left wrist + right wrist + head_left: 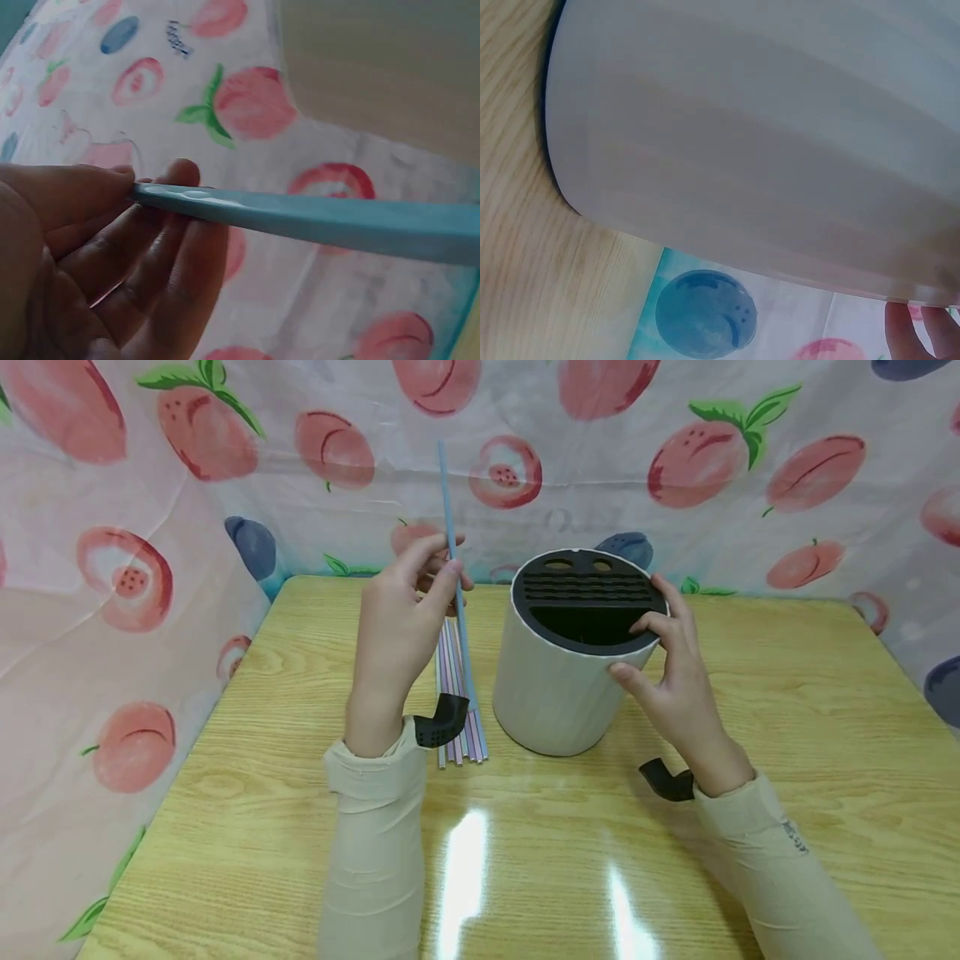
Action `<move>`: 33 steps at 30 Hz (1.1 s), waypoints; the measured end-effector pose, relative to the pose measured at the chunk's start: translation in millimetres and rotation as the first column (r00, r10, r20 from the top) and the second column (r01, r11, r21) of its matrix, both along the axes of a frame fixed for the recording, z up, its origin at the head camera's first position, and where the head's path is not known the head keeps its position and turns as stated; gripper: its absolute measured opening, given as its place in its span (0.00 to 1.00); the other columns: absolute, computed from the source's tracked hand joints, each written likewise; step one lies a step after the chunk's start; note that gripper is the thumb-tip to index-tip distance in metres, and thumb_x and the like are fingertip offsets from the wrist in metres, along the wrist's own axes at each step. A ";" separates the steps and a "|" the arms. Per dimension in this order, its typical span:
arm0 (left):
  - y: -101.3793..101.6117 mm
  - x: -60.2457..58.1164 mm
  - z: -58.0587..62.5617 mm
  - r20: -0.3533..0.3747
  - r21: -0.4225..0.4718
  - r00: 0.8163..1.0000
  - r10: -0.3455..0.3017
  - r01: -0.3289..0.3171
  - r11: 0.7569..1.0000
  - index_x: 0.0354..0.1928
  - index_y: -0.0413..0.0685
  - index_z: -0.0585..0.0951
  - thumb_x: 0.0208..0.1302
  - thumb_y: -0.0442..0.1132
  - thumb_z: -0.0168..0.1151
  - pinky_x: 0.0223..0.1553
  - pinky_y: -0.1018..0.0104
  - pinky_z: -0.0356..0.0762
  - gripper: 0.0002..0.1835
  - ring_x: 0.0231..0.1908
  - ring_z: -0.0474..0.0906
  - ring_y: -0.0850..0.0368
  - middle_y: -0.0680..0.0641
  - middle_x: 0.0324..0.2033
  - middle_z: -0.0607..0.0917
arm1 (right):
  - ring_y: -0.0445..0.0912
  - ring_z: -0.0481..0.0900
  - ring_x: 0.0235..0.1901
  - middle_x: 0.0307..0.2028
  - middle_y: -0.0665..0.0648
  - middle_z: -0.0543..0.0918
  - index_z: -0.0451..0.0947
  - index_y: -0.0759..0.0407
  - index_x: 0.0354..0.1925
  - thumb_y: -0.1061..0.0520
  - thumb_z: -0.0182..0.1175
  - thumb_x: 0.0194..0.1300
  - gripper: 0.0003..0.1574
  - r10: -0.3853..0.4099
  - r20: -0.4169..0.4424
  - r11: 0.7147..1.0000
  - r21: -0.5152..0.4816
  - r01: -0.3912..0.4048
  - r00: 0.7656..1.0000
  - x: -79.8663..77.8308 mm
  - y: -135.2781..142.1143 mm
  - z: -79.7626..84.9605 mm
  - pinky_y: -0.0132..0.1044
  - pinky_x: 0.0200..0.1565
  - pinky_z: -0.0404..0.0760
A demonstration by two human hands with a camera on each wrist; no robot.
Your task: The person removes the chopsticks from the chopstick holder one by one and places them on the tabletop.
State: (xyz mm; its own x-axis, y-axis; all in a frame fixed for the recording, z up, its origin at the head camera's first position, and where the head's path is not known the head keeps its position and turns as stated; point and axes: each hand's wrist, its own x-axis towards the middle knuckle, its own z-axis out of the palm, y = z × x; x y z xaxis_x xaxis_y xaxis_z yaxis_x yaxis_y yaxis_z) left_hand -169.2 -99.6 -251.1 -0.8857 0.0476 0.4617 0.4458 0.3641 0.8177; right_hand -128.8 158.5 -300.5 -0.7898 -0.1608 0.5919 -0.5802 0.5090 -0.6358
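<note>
My left hand (401, 622) pinches a long, thin, light blue stick (446, 485) between thumb and fingers, holding it nearly upright; whether it is a straw or another kind of stick, I cannot tell. In the left wrist view the blue stick (337, 221) looks smooth and slightly glossy. Several pastel sticks (472, 745) lie side by side on the table below that hand. To their right stands a round off-white bin (551, 693) with a black slotted top (592, 585) and a wide dark opening. My right hand (686, 685) grips the bin's right rim, thumb against the outer wall, one finger at the opening.
The wood-grain table (540, 843) carries everything and reflects light near its front. A fruit-patterned cloth (585, 460) hangs behind it and along the left side. A black curved piece (444, 722) sits at the left cuff, another (666, 780) at the right.
</note>
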 end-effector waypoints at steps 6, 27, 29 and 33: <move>-4.0 -21.0 -22.4 0.149 -0.134 0.988 0.050 -0.030 0.991 0.54 0.54 0.74 0.64 0.44 0.51 0.28 0.72 0.75 0.17 0.24 0.77 0.62 0.56 0.28 0.80 | 0.48 0.48 0.65 0.67 0.54 0.49 0.63 0.68 0.44 0.38 0.56 0.56 0.36 -0.004 0.003 1.000 0.002 0.004 1.000 0.1 0.2 0.6 0.59 0.55 0.56; -31.3 -57.5 -88.6 0.572 -0.256 0.814 0.098 0.065 0.964 0.60 0.48 0.67 0.66 0.41 0.48 0.32 0.58 0.78 0.21 0.28 0.78 0.49 0.43 0.37 0.77 | 0.48 0.49 0.65 0.67 0.58 0.48 0.63 0.68 0.45 0.41 0.57 0.57 0.33 -0.006 0.025 1.000 0.002 0.006 1.000 1.9 0.8 1.2 0.59 0.55 0.56; -31.9 -58.8 -91.6 0.603 -0.257 0.792 0.096 0.079 0.963 0.62 0.48 0.65 0.66 0.41 0.48 0.32 0.58 0.78 0.22 0.28 0.78 0.49 0.43 0.37 0.77 | 0.48 0.49 0.64 0.67 0.57 0.48 0.62 0.68 0.45 0.41 0.57 0.57 0.34 -0.007 0.025 1.000 0.005 0.007 1.000 1.5 0.7 1.6 0.59 0.55 0.57; -32.1 -62.3 -99.4 0.655 -0.240 0.751 0.084 0.102 0.965 0.64 0.46 0.62 0.66 0.39 0.48 0.32 0.59 0.78 0.24 0.28 0.79 0.49 0.42 0.40 0.76 | 0.48 0.48 0.65 0.67 0.58 0.47 0.62 0.67 0.45 0.41 0.57 0.57 0.34 -0.012 0.030 1.000 0.007 0.012 0.999 1.2 1.4 1.1 0.60 0.55 0.57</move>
State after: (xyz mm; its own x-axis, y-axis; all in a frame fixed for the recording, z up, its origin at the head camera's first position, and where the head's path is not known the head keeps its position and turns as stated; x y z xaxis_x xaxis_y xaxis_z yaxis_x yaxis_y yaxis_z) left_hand -231.4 -131.8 -350.5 -0.9615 0.0857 -0.2611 -0.1619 0.5908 0.7904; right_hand -127.5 160.0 -299.4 -0.8090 -0.1550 0.5670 -0.5548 0.5200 -0.6494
